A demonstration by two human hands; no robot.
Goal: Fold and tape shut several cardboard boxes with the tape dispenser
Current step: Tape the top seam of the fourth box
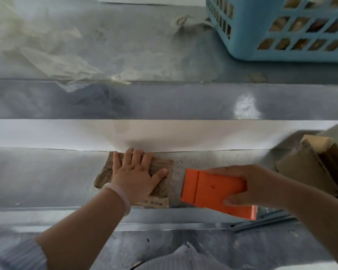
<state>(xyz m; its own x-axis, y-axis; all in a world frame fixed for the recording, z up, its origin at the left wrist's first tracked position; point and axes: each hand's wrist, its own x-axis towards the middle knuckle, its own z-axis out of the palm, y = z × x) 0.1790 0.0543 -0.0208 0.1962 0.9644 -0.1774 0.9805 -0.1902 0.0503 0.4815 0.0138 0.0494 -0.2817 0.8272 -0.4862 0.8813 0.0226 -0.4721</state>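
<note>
Pressing down with straight, spread fingers, the left hand [134, 173] pins a small cardboard box [161, 166] to the metal table [47, 172], a little below centre at about 6 o'clock in the head view. At the box's 3 o'clock the right hand [261, 184] has fingers and thumb wrapped round an orange tape dispenser [213, 190], whose front edge sits just beside the box's right side. A strip of clear tape [177, 180] seems to bridge the gap between them. More boxes [304, 170] lie at 4 o'clock and a blue basket [252, 36] at 1 o'clock. To do this step well, I judge the left palm should bear firmly so the flaps lie closed and the box cannot slide. The dispenser should run straight along the seam, low and taut, then tilt sharply to cut. Slack tape would likely wrinkle or lift.
</note>
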